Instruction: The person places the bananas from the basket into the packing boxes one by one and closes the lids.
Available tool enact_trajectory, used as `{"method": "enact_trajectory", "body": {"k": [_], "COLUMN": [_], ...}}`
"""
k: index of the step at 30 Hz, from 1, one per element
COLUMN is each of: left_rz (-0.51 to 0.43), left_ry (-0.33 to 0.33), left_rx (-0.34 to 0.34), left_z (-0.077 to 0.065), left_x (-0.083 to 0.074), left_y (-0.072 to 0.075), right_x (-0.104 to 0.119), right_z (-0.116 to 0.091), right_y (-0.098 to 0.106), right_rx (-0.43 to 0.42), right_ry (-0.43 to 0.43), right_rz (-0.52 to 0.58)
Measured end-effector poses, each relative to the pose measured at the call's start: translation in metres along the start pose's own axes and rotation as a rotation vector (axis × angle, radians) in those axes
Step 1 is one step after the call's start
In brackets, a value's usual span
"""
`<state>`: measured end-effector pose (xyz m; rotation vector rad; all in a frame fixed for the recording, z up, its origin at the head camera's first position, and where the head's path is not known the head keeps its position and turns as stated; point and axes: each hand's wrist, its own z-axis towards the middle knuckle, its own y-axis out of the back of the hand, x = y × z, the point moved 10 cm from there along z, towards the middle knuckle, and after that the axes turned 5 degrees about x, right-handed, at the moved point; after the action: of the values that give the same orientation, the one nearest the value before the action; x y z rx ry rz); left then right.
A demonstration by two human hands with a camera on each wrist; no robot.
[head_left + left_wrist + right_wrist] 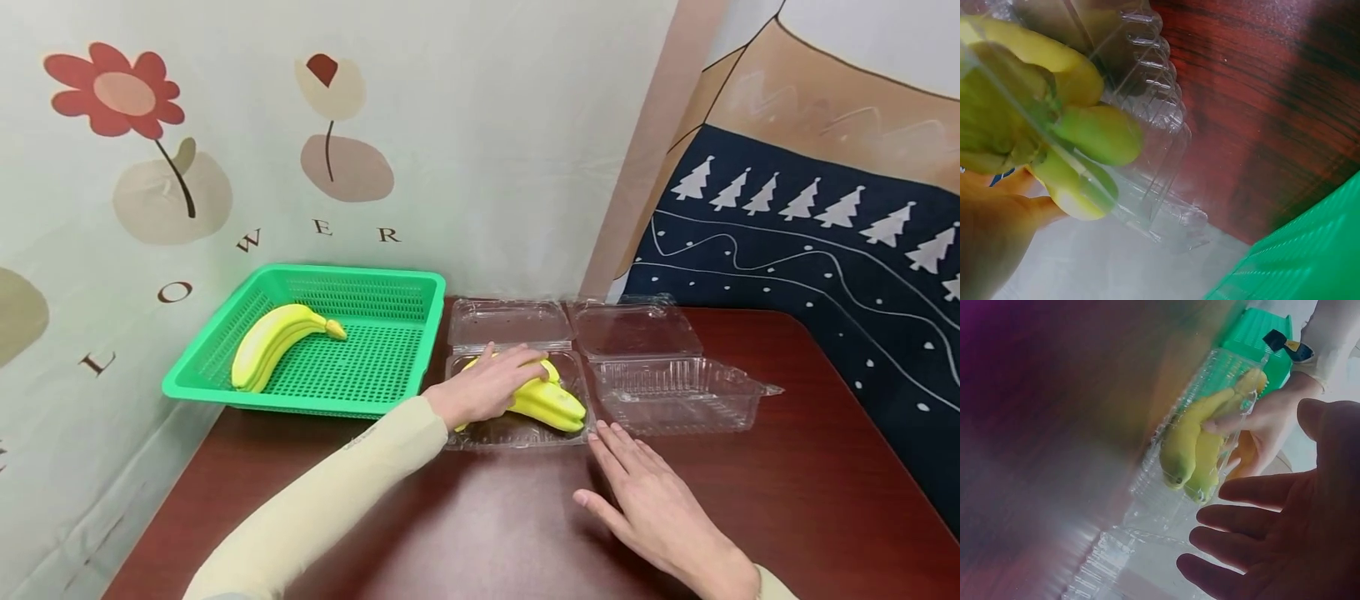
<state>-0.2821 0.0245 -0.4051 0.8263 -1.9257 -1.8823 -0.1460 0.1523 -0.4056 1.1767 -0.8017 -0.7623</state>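
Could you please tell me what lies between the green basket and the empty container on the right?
The head view shows another clear container there, holding bananas under the left hand.

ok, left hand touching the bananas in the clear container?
Touching: the head view shows the left hand laid across the bananas, its fingers curled over them.

The person's left arm (337,492) was outstretched, left hand (491,390) curled; the right hand (656,498) had straight fingers, thumb apart.
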Motion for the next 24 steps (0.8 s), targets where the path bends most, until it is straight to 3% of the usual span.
{"method": "enact_trajectory", "body": {"k": [5,8,12,18,24], "left_rz": [-0.014,-0.048,-0.102,-0.138,-0.239], "left_ry": [0.046,0.082,0.122,0.171,0.262], "left_rx": [0.007,-0.026,-0.119,-0.267,-0.374], "left_z": [-0.011,-0.021,-0.036,-0.049,-0.064], "left_x": [0.002,0.005,0.007,0.008,0.012], "left_y": [0.003,0.008,0.021,0.044,0.046], "right_x": [0.002,0.004,0.006,0.011,0.015], "right_z": [0.0,0.002,0.009,0.03,0.057], "right_y": [0.006,0.006,0.009,0.029,0.038], "right_rx": [-0.033,-0.023,-0.014,-0.075,-0.099], "right_ry": [0.014,0.013,0.006,0.019,0.021], "right_rz": [0.0,0.009,0.037,0.086,0.197]}}
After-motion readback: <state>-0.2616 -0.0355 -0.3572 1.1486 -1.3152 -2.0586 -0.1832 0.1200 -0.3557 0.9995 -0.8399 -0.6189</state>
